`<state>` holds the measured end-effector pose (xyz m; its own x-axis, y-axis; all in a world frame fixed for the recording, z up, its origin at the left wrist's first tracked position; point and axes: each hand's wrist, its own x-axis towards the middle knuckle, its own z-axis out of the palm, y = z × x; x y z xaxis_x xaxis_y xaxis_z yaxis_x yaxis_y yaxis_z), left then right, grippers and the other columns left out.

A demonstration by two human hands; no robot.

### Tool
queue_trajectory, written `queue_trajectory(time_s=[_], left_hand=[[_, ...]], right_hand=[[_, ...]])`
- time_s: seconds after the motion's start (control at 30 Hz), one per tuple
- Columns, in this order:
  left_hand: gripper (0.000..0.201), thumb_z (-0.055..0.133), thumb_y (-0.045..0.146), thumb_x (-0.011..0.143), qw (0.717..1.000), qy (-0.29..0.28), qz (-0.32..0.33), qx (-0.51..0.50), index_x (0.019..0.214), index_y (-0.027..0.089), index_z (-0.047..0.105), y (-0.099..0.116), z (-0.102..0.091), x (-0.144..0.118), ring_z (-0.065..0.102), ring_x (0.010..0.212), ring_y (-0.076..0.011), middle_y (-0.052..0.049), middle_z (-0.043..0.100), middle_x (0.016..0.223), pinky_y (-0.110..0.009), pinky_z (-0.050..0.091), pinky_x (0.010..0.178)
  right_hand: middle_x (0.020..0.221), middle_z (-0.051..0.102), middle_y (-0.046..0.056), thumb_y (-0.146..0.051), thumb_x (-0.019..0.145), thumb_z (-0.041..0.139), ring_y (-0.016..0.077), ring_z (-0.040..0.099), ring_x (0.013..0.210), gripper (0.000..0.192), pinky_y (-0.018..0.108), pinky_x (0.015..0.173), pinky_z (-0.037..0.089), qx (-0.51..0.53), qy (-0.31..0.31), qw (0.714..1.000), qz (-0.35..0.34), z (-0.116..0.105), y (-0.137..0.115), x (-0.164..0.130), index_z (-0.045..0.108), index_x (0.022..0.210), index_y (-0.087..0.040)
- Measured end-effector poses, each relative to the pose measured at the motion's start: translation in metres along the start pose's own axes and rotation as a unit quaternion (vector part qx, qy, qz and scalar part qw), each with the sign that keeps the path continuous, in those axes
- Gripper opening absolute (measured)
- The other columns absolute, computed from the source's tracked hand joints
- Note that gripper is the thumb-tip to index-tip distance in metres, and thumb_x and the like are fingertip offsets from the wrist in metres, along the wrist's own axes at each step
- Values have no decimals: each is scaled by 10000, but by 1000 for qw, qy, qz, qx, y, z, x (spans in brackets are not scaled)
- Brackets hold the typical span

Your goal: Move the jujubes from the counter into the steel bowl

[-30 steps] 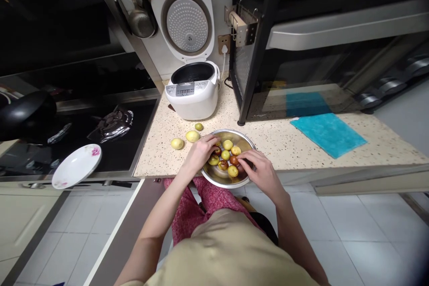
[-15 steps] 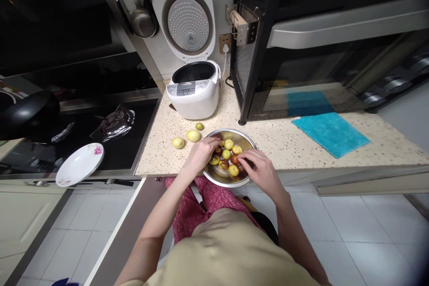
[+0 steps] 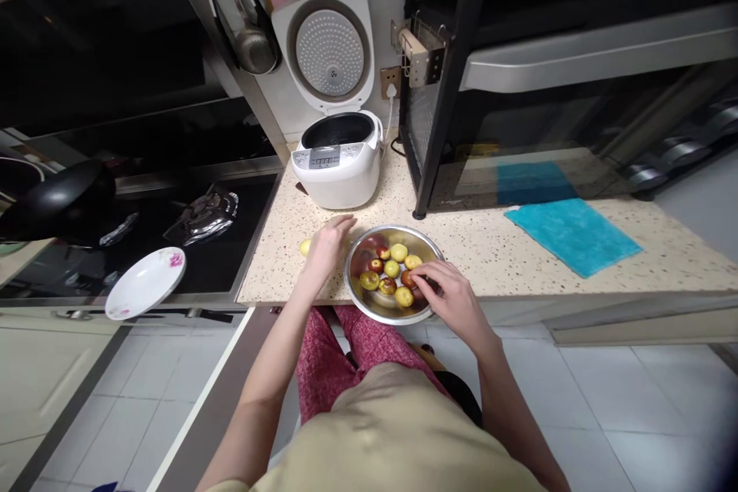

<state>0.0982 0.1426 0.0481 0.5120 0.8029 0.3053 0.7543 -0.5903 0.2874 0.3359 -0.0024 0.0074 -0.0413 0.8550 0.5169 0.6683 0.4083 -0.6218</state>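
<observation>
My left hand (image 3: 326,247) is over the counter, left of the metal bowl, its fingers stretched out. It hides most of the spot beside a pale yellow-green jujube (image 3: 304,247), which shows only in part. What lies under this hand I cannot see. In the steel bowl (image 3: 360,303) are several jujubes, some yellow-green like one in the middle (image 3: 391,269), others patched with brown. My right hand (image 3: 453,296) reaches over the bowl's right rim, thumb and fingers closed on a red-brown jujube (image 3: 407,277).
Behind the bowl stands a white rice cooker (image 3: 340,183) with its lid up. A turquoise cloth (image 3: 576,234) lies to the right, before an oven (image 3: 519,131) in a black rack. At the left, a flowered plate (image 3: 144,288) overhangs the stove edge, near a black wok (image 3: 63,200).
My left hand has left the bowl and moved left over the jujubes on the counter, covering two of them. My right hand stays at the red-brown jujube. The view has shifted slightly.
</observation>
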Motion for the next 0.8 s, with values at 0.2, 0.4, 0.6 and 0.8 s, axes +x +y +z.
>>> queue_trajectory(time_s=[0.2,0.4,0.6,0.8], left_hand=[[272,550,208,1027,994,-60,-71,52,1230,190,731,-20,7,30,733,1081,-276,-127,725,1325,-379,579,939],[192,596,168,951,988,-82,-107,71,988,141,782,-14,28,45,724,900,-303,-175,766,1071,-397,566,796],[205,582,104,929,994,-33,-99,32,1008,130,769,-9,29,43,690,877,-242,-150,716,1076,-380,581,817],[267,664,179,966,994,69,-38,-71,1227,163,718,9,-5,5,668,1052,-225,-122,619,1201,-418,602,957]], right_hand=[[953,767,48,-189,1024,567,234,713,904,139,392,846,546,1,23,1000,-12,-2,-1,-1,681,960,-236],[934,760,49,-186,1021,573,229,708,886,135,387,824,544,-11,45,999,-11,-7,-2,-4,681,956,-233],[917,754,40,-183,1017,592,221,708,889,116,372,825,541,-21,61,998,-8,-12,-2,-10,682,964,-234],[907,755,35,-176,1015,596,219,703,879,123,375,826,537,-24,74,997,-8,-10,-3,-9,684,955,-239]])
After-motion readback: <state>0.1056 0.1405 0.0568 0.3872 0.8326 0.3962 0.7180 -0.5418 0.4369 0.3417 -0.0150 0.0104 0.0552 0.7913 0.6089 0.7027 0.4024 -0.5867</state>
